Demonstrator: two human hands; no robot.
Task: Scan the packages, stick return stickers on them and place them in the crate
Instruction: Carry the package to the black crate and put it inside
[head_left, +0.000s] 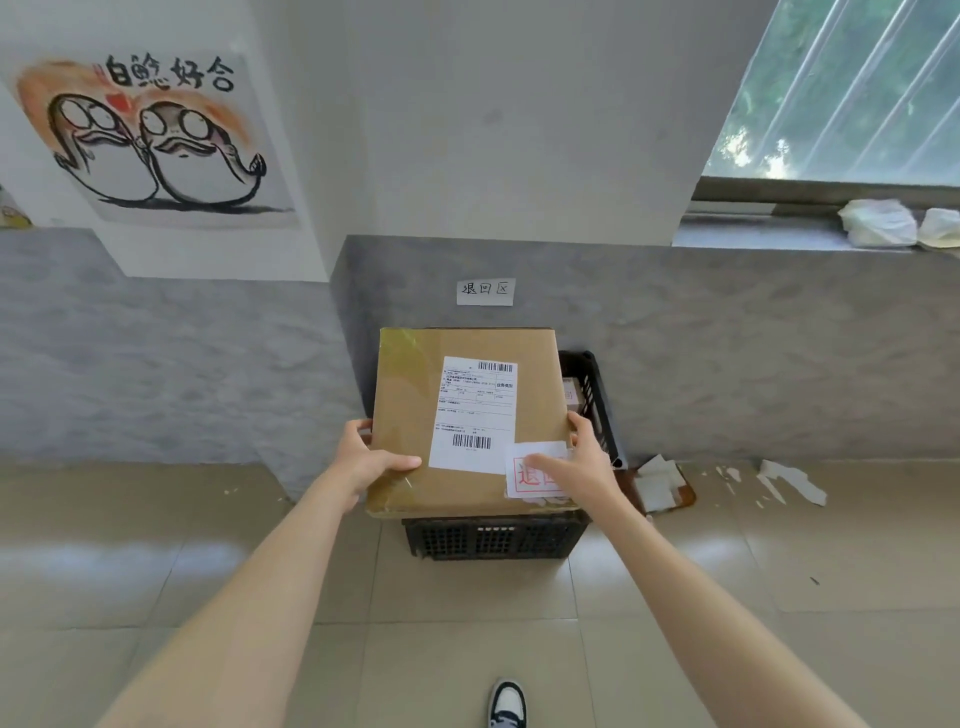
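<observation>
Box (467, 415) at frame centre, held flat over black crate (493, 538). Left hand (363, 462) and right hand (576, 467) clamp opposite edges, thumbs on top, likely for level lowering. Return sticker (535, 470) already on.

package (405, 405): we see a flat brown cardboard box, broad face up and slightly tilted, held over the crate; the left hand (363, 457) grips its left edge and the right hand (576, 462) its right edge.
shipping label (475, 413): white, with two barcodes, stuck mid-face on the package.
return sticker (535, 470): white with red framed characters, at the near right corner, partly under the right thumb.
crate (493, 538): black plastic lattice on the floor (467, 623), mostly hidden beneath the package.
smaller package (571, 392): brown, inside the crate; we see only a sliver.
</observation>
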